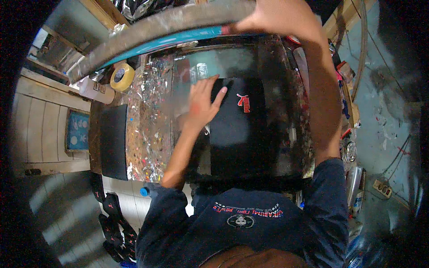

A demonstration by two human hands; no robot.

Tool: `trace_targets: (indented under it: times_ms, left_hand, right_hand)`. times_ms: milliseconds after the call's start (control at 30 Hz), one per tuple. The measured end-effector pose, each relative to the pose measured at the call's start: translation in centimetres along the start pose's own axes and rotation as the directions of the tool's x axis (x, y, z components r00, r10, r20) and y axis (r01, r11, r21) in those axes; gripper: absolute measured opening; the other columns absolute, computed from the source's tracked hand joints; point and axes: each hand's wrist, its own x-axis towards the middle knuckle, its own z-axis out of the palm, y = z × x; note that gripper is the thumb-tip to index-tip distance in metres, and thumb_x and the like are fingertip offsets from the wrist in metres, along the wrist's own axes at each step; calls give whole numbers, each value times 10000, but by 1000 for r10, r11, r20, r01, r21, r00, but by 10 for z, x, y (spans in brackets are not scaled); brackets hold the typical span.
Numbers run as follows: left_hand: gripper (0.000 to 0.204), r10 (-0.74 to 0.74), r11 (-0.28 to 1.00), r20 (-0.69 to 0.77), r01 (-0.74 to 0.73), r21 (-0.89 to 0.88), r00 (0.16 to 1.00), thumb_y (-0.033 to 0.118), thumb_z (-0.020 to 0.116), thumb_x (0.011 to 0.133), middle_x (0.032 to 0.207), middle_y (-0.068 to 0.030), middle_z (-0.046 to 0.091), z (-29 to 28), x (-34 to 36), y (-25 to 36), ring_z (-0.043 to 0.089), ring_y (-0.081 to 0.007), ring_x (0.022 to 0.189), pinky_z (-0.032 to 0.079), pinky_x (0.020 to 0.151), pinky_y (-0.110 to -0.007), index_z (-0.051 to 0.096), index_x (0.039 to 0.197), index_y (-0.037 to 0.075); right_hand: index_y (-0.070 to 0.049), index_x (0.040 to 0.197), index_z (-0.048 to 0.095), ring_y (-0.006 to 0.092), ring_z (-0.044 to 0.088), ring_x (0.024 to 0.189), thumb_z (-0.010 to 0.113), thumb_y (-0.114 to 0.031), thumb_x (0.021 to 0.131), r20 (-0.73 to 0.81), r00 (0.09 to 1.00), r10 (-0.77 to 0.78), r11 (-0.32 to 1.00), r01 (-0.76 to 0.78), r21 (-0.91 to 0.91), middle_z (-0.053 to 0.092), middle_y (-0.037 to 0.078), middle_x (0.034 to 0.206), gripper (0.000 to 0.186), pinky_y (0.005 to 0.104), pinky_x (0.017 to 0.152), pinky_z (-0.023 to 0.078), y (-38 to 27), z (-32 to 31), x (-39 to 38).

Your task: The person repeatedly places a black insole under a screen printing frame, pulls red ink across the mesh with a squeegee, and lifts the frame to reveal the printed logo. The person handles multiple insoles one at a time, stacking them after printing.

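Observation:
My left hand (pixel 203 102) lies with its fingers spread at the left edge of a flat black panel (pixel 237 143), probably fabric. A small red-and-white print (pixel 243 103) shows on the panel's upper part. Beneath the panel is a dark, glossy board (pixel 286 129). My right hand (pixel 283 18) reaches to the far side and grips a raised screen-printing frame (pixel 174 24). The frame has a worn grey bar and a teal strip along its lower edge, and it is tilted up above the board. My right fingertips are partly hidden and blurred.
Left of the board, the paint-spattered tabletop (pixel 149 134) holds a tape roll (pixel 122 77), a white bottle (pixel 96 90) and another black panel (pixel 114 143). Several printed black pieces (pixel 114 219) lie lower left. Clutter lines the right edge; a power strip (pixel 382 188) is farther right.

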Motion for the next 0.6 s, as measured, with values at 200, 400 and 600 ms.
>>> trace_targets:
  times_ms: [200,400,600]
  left_hand:
    - [550,-51,960,148,8,281,988,360,617,1014,1512,-142,555,81,-38,-61,378,-269,1513,115,1252,-578,563,1459,41]
    - [350,-138,970,326,61,235,935,235,663,987,1331,-125,687,50,-41,-42,541,-286,1375,363,1146,-499,696,1292,67]
    - [358,-433,875,-110,447,187,894,338,627,1024,1000,-200,729,-81,-58,-124,692,-431,892,534,734,-508,681,1269,83]
  right_hand:
    - [111,1277,634,447,666,1131,864,-685,561,-97,979,-178,975,162,-154,668,331,1232,1095,453,1001,527,35,-2,44]
    - [114,1276,636,443,658,1147,859,-696,563,-125,970,-210,971,191,-146,666,325,1242,1102,445,1010,520,34,4,66]
    - [24,1306,618,281,650,1120,881,-546,668,-82,975,-206,974,197,-109,681,198,1230,895,374,984,503,61,2,75]
